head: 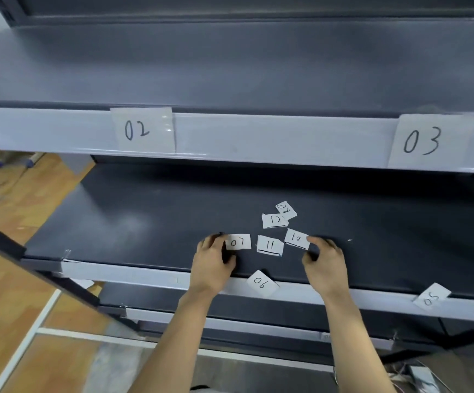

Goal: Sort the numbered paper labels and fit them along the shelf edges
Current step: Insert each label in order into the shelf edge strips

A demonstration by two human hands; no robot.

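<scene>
While both bare forearms reach up from 6 o'clock, the left hand (pixel 211 259) and right hand (pixel 326 259) meet over the lower shelf (pixel 145 222), a smooth, dark, matte board with a faint sheen. Small white paper rectangles with handwritten black numbers lie loose on it. Label 07 (pixel 238 241) is flat and upside down, with label 11 (pixel 269 245) just beside it at 3 o'clock and label 10 (pixel 296 238), slightly tilted, further along. Label 12 (pixel 274 220) sits at 12 o'clock from label 11, overlapped by the skewed label 08 (pixel 286 210).

A glossy pale grey edge strip (pixel 133 275) runs along the shelf front. Label 06 (pixel 261 283) and label 05 (pixel 431 299) sit crookedly on it. The upper strip (pixel 258 137) carries the larger, squarely seated label 02 (pixel 142 129) and label 03 (pixel 428 141).

The left fingers curl over the left edge of label 07, grasping it, thumb tucked just below. The right fingers are bent, their tips against the right edge of label 10. Blur hides whether they grip it. Wood-grain flooring (pixel 9 194) shows at 9 o'clock.
</scene>
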